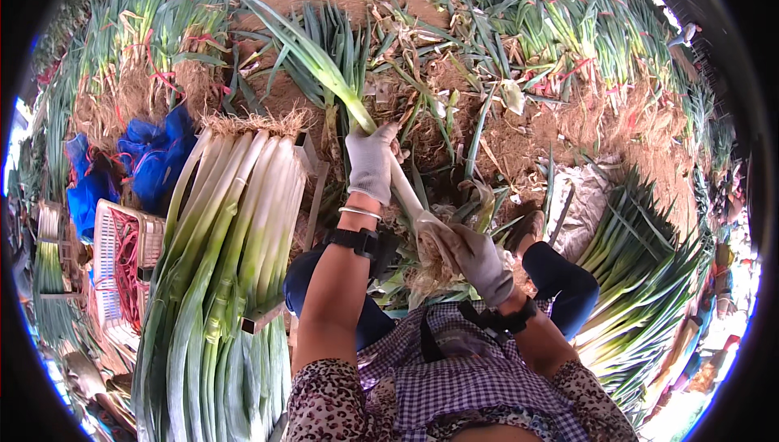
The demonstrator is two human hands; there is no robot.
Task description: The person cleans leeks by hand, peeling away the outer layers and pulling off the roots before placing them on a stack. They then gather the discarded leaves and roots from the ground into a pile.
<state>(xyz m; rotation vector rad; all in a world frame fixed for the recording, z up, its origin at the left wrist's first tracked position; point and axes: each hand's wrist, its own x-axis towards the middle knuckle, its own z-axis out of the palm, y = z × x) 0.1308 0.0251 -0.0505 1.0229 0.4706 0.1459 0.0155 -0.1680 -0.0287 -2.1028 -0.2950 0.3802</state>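
Grey-gloved left hand point(371, 162) gripped the leek point(357, 109) mid-stalk; the right hand point(479, 259) was closed around its root end. Stacked leeks point(235, 223) crowded the left side, and loose ones point(641, 280) lay well apart at the right.

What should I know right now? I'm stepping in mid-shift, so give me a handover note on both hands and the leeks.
Left hand, in a grey work glove, grips the white shaft of a long green-topped leek.
Right hand, gloved too, holds that leek's root end.
Done: a stack of cleaned white-and-green leeks lies at the left, roots aligned.
Left: untrimmed leek bundles tied with pink bands lie ahead on the soil.
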